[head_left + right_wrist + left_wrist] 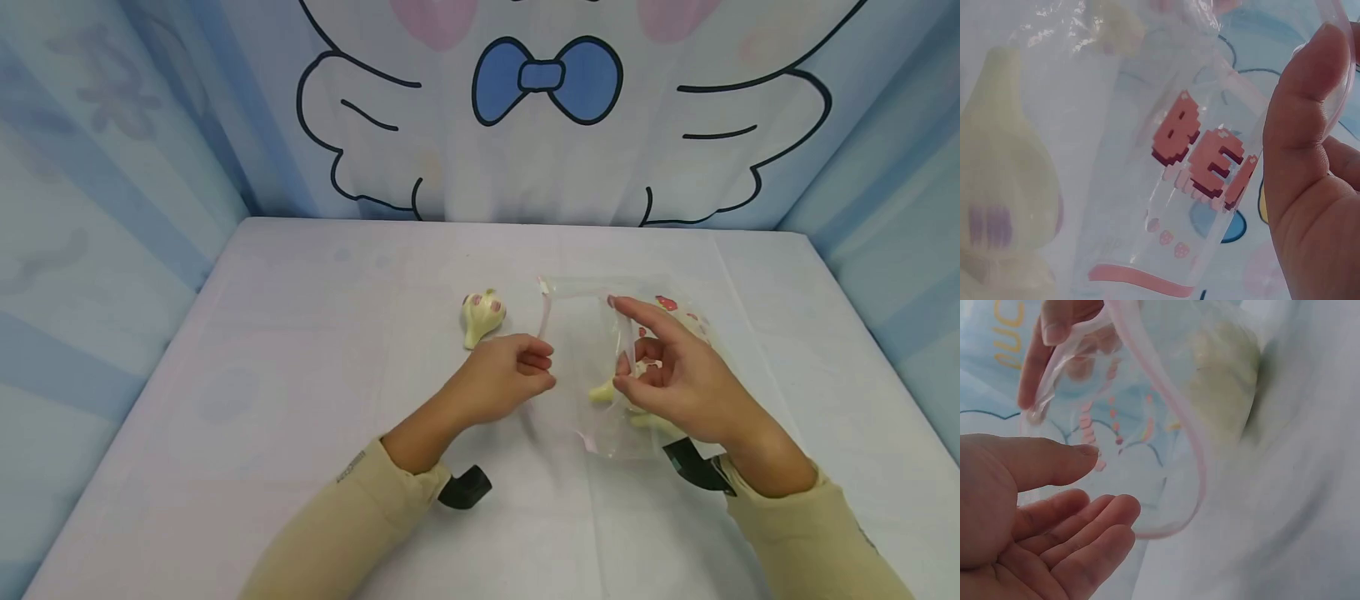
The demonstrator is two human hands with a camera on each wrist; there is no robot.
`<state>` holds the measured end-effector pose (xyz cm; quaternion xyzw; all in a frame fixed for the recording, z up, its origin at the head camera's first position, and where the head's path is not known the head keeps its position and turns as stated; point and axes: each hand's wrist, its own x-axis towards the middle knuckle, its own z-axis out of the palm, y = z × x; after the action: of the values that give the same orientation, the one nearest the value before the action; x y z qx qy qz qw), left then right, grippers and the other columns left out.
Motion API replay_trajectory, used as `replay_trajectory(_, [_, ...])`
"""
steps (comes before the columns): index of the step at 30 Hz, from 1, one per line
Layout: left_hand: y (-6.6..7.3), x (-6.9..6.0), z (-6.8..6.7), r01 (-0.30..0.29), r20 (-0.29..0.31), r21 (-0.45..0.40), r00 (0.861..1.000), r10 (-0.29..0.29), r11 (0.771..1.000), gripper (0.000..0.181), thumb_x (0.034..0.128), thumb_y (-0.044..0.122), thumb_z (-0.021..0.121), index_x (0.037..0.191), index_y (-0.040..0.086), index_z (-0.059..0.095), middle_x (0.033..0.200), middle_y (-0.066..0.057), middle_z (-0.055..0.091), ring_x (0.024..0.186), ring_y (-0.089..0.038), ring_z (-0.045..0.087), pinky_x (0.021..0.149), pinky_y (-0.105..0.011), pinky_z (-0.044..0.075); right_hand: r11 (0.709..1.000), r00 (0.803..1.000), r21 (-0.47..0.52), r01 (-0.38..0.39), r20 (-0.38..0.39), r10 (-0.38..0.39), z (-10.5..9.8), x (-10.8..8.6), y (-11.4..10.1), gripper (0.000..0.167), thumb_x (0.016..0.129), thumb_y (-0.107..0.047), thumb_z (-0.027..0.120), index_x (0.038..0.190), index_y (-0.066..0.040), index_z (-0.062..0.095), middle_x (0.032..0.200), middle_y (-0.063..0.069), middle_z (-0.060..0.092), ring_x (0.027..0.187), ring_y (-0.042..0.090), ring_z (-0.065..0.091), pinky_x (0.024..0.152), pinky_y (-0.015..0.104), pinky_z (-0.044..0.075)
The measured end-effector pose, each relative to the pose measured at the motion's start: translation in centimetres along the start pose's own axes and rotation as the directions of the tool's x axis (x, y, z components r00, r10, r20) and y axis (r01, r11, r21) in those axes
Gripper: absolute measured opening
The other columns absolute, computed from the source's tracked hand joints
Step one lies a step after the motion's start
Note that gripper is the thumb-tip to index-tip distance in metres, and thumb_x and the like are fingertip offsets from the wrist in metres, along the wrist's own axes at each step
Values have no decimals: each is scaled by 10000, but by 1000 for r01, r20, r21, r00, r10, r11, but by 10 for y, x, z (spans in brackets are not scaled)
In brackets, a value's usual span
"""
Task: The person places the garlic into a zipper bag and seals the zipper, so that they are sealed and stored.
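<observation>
A clear plastic zip bag (573, 325) with a pink zip strip and red-pink printing stands partly raised at the table's centre right. My right hand (686, 375) grips the edge of its mouth between thumb and fingers, and the mouth gapes. My left hand (495, 379) is at the mouth's left side, fingers loosely bent and holding nothing; in the left wrist view its thumb (1054, 462) stands apart from the fingers. Pale yellow garlic bulbs (1013, 150) with purple marks lie in the bag, partly hidden by my right hand. Another garlic bulb (482, 317) lies on the table beyond my left hand.
A white cloth covers the table (300, 375). Behind it hangs a curtain (540, 167) with a cartoon drawing and blue bow. Blue-and-white curtains (97, 208) flank the sides. A black strap piece (465, 487) sticks out from each sleeve.
</observation>
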<state>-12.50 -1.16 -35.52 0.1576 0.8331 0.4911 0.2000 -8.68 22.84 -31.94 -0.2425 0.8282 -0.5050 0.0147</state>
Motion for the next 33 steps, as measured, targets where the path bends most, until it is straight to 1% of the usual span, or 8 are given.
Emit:
replay_trajectory(3, [-6, -2, -12, 39, -75, -18, 996, -40, 999, 409, 891, 188, 777, 1246, 29, 650, 1098, -36, 682, 992, -140, 644, 833, -268, 540, 1000, 1000, 0, 3, 0, -3, -1, 0, 0, 797, 828, 167, 684, 1527, -30, 357, 1250, 64, 445, 787, 140, 563, 559, 229, 534])
replay_trajectory(6, [-15, -1, -24, 86, -160, -28, 983, -89, 996, 441, 867, 213, 810, 1238, 35, 650, 1068, -20, 672, 988, -157, 640, 830, -285, 545, 1000, 1000, 3, 6, 1, -6, -1, 0, 1, 796, 829, 170, 681, 1528, -30, 357, 1238, 25, 449, 785, 138, 561, 548, 227, 526])
replay_trajectory(10, [-28, 3, -38, 129, -278, -18, 952, -129, 991, 448, 867, 220, 812, 1242, 48, 639, 1082, -35, 660, 1017, -187, 621, 840, -309, 545, 1000, 1000, 7, 6, 2, -6, -2, 0, 1, 791, 832, 169, 679, 1527, -25, 356, 1209, 29, 454, 784, 138, 560, 540, 227, 521])
replay_trajectory(15, [-43, 16, -45, 170, -392, -24, 905, -166, 985, 540, 865, 187, 813, 1343, 84, 583, 1286, -78, 583, 1126, -217, 601, 852, -332, 556, 1000, 1000, 14, -4, -3, 5, -2, -1, 1, 788, 839, 163, 676, 1531, -36, 355, 1191, 34, 453, 781, 139, 560, 543, 224, 522])
replay_trajectory(19, [-53, 27, -43, 176, -423, -24, 890, -169, 984, 670, 849, 152, 825, 1438, 107, 510, 1387, -125, 528, 1176, -253, 598, 889, -362, 548, 1000, 1000, 25, -5, -5, 5, -2, -2, 1, 785, 837, 166, 673, 1528, -27, 354, 1183, 52, 452, 775, 138, 565, 547, 224, 525])
replay_trajectory(22, [-59, 34, -40, 174, -435, -1, 887, -157, 985, 729, 845, 131, 824, 1478, 112, 462, 1372, -162, 536, 1162, -267, 612, 914, -381, 535, 1000, 1000, 30, 2, -5, -1, -2, -2, 2, 786, 833, 175, 670, 1526, -23, 357, 1195, 57, 450, 772, 139, 566, 545, 223, 522])
replay_trajectory(25, [-62, 40, -37, 179, -462, 18, 874, -151, 984, 770, 837, 109, 827, 1497, 111, 431, 1353, -185, 535, 1122, -267, 622, 910, -384, 527, 1000, 1000, 21, 5, -6, -4, -1, -1, 2, 791, 833, 171, 672, 1529, -37, 360, 1221, 49, 446, 773, 137, 567, 545, 222, 523])
replay_trajectory(33, [-67, 47, -30, 182, -506, 110, 856, -103, 977, 684, 858, 44, 762, 1461, 34, 439, 1178, -190, 635, 1012, -287, 603, 883, -407, 508, 999, 1000, 34, 12, -4, -12, -2, 0, 3, 792, 829, 186, 667, 1526, -24, 357, 1200, 59, 446, 769, 140, 564, 549, 219, 524])
